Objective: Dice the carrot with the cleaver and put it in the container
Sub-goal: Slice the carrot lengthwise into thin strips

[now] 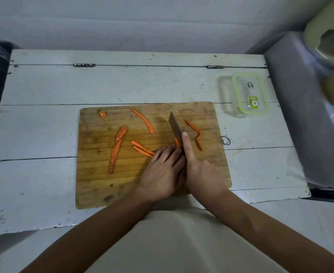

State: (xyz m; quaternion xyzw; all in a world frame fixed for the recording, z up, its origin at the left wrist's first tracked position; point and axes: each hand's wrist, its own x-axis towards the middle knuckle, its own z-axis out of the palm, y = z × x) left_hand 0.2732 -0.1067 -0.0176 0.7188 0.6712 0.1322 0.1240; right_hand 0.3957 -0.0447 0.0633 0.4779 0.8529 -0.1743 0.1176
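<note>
In the centre of the frame a wooden cutting board (95, 184) lies on a white painted table (44, 85). The right hand (203, 172) grips the cleaver (175, 128), with the index finger straight along the back of the blade. The left hand (163, 171) lies flat beside it, fingers nearly straight, pressing on carrot strips (142, 149) next to the blade. A long carrot piece (117, 148) lies at the left part of the board, more strips above and to the right. The container (244, 95), clear with green rim, stands in the upper right, apart from the board.
</note>
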